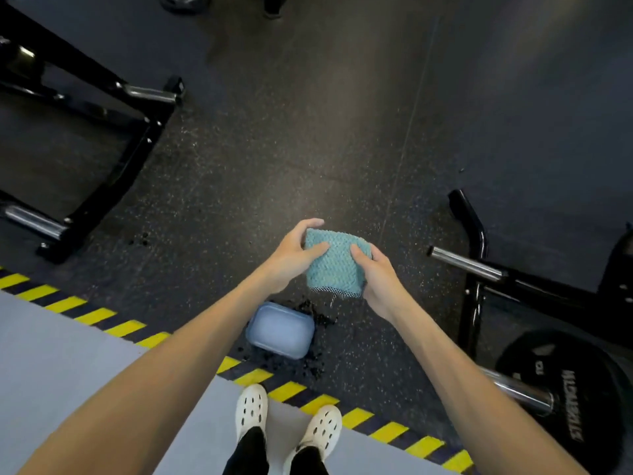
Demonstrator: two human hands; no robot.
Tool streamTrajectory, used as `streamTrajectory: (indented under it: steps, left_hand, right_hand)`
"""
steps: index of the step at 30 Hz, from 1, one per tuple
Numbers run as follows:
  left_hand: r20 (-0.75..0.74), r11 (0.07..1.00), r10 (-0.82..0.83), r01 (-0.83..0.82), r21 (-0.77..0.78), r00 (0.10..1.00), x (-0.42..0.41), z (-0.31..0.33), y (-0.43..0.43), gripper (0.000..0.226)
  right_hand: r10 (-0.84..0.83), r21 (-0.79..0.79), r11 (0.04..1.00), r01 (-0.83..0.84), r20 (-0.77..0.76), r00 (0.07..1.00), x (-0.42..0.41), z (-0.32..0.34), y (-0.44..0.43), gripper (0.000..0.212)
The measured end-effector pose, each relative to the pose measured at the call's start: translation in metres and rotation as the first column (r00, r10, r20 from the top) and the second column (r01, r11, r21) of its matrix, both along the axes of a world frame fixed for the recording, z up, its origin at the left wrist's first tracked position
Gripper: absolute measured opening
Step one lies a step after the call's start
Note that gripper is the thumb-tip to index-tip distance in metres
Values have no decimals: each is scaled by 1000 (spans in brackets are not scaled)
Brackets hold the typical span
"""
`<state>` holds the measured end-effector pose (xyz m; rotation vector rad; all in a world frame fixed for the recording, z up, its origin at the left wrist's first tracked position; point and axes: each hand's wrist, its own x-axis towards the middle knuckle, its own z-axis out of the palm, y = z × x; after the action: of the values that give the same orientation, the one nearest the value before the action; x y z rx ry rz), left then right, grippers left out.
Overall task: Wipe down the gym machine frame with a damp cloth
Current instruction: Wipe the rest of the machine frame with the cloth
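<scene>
A dark speckled rubber floor [308,132] fills most of the view, with a pale grey platform [68,365] at the lower left, edged by a yellow-and-black hazard stripe [99,315] running diagonally down to the right. At the upper left stands a black gym machine frame [137,145] with chrome pegs [147,92] sticking out of it. A second black frame [476,231] sits at the right, also with a chrome peg, and below it a black weight plate [565,399] rests on a chrome sleeve (the lettering on the plate is not readable from here).

Two bare forearms reach forward from the bottom of the view. Between them, on the floor just past the stripe, sits a small blue tub [279,329] with dark wet splashes around it. Two white perforated clogs [251,409] stand on the grey platform below it.

Held in the air above the tub, well apart from both frames, is a folded teal cloth [334,265] with a knobbly weave. The left hand [294,255] grips its left edge, thumb laid across the top face and fingers curled behind. The right hand [380,272] clamps the right edge, thumb pressed on top and fingers wrapped under. A short thread hangs from the cloth's lower hem.
</scene>
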<state>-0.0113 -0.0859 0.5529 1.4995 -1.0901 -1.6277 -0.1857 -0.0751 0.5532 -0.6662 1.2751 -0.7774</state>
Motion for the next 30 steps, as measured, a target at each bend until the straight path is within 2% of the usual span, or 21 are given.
streamTrajectory:
  steps: [5, 10, 15, 19, 25, 30]
  left_hand:
    - [15, 988, 47, -49, 149, 999, 0, -99, 14, 31]
    - [39, 970, 41, -49, 239, 998, 8, -200, 33, 45]
    - [101, 950, 37, -67, 306, 994, 11, -303, 45, 43]
    - [155, 952, -38, -12, 307, 987, 12, -388, 57, 24]
    - [314, 981, -109, 52, 185, 943, 6, -499, 74, 27]
    - [373, 989, -104, 55, 139, 922, -12, -558, 77, 29]
  right_hand:
    - [-68, 72, 994, 79, -152, 986, 5, -108, 21, 32]
    - [-85, 163, 980, 115, -181, 980, 8, -206, 37, 31]
    - [-101, 159, 976, 146, -266, 959, 13, -307, 53, 21]
    - [-82, 155, 978, 142, -344, 935, 16, -391, 67, 8]
    - [-3, 59, 998, 35, -473, 881, 16, -505, 102, 12]
    - [-17, 19, 999, 34, -564, 825, 3, -569, 116, 18]
